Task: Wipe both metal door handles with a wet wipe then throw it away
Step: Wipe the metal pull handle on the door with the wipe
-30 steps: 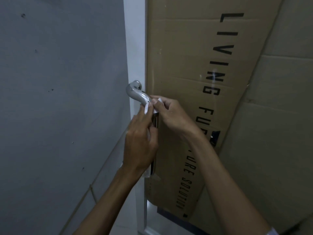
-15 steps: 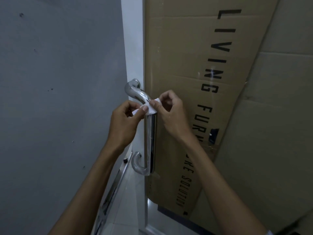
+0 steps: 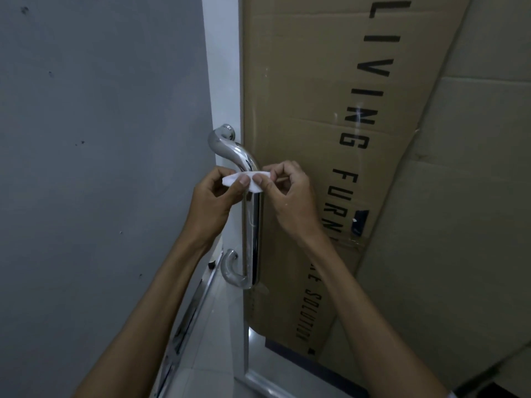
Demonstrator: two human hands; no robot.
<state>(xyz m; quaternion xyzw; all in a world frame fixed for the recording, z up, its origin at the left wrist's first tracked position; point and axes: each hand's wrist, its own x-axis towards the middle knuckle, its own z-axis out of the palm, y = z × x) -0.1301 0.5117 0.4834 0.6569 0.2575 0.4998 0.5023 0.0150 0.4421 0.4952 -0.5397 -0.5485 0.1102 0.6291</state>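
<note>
Both hands hold the white wet wipe (image 3: 243, 182) stretched across the front of the metal door handle (image 3: 253, 214), just below its upper bend: the left hand (image 3: 211, 201) pinches the left end between thumb and fingers, and the right hand (image 3: 287, 193) pinches the right end the same way. The wipe appears to lie against the polished bar, though whether it wraps round the back cannot be told. This looks like the wiping of the first handle, still high on the bar, with the long straight run and the lower curl (image 3: 232, 271) not yet reached. The next move likely calls for drawing the wipe down the bar with steady tension. A second handle is not in view, so the cardboard-backed glass door (image 3: 316, 110) may hide it.
</note>
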